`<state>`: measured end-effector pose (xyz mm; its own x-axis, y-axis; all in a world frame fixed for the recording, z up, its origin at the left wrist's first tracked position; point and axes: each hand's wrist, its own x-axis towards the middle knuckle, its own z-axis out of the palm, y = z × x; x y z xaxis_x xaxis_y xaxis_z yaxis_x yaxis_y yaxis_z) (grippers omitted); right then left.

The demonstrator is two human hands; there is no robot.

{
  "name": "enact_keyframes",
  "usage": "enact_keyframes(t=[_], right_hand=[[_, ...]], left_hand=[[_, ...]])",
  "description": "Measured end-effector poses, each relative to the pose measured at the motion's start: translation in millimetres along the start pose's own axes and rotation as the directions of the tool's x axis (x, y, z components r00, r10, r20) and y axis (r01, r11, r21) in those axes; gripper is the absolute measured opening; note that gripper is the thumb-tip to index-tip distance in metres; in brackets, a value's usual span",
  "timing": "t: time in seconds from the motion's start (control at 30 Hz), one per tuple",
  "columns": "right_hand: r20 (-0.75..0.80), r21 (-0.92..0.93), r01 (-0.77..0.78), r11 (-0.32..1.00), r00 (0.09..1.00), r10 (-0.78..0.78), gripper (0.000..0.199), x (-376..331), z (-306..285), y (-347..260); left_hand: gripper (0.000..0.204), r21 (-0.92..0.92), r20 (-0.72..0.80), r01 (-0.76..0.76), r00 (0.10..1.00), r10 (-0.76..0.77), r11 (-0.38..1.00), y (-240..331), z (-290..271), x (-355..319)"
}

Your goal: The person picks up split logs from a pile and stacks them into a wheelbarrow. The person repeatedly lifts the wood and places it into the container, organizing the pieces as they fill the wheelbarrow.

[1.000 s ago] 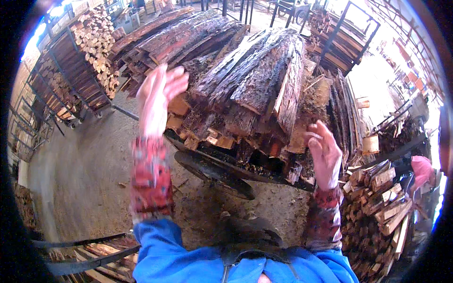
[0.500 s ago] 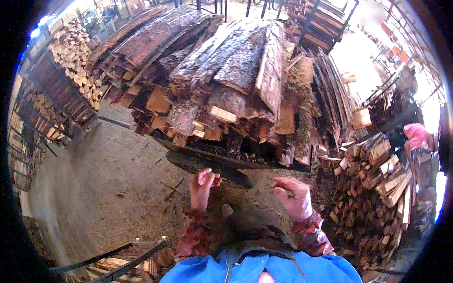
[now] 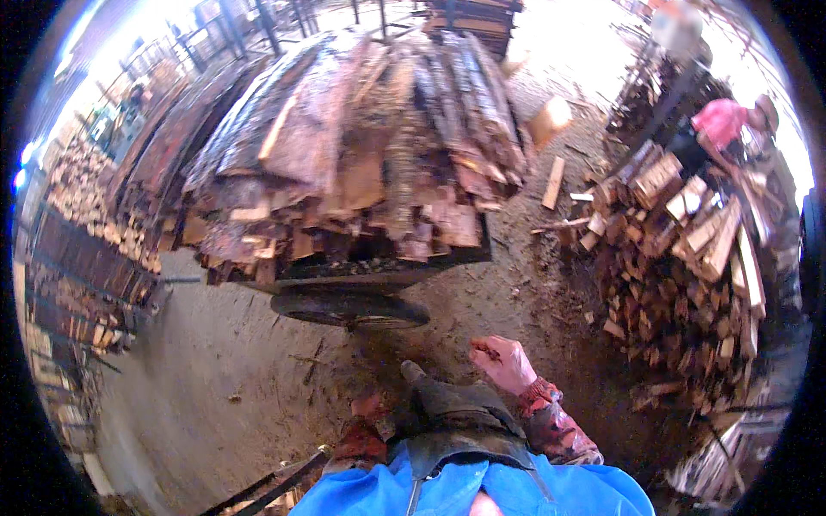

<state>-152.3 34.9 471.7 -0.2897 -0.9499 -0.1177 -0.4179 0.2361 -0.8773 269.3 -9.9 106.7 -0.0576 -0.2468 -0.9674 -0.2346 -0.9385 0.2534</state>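
My right hand (image 3: 505,365) is held out in front of me above the dirt floor, its fingers curled in, with no object showing in them. My left hand (image 3: 370,406) hangs lower, near my thigh; it is dark and smeared, so its fingers do not show clearly. Neither hand touches anything I can see. Ahead stands a cart loaded with long bark-covered wood slabs (image 3: 314,138), their sawn ends toward me. Beneath the load is the cart's black-tyred wheel (image 3: 348,310), beyond my hands.
At the right is a tall pile of split firewood (image 3: 680,284). A person in a pink shirt (image 3: 723,123) bends over its far side. Loose pieces lie on the ground (image 3: 553,182) between cart and pile. Racks of wood (image 3: 86,267) line the left; a metal frame (image 3: 275,486) stands behind my left side.
The view has swung right, so the cart sits farther left and more of the firewood pile and the person shows. My left hand has dropped back toward my body; the right stays raised and curled.
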Motion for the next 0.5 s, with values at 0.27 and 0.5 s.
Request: enact_keyframes(t=[0.27,0.5], right_hand=[[-0.01,0.189,-0.488,0.852,0.867,0.498,0.03,-114.4,-29.6,156.8],[-0.142,0.438,-0.731,0.524,0.519,0.843,0.026,-274.0,-4.2,297.5]], left_hand=[[0.042,0.24,0.248,0.043,0.963,-0.104,0.97,-11.8,23.3,-6.2],[0.045,0.33,0.25,-0.14,0.966,0.057,0.933,46.1,125.6,-27.1]])
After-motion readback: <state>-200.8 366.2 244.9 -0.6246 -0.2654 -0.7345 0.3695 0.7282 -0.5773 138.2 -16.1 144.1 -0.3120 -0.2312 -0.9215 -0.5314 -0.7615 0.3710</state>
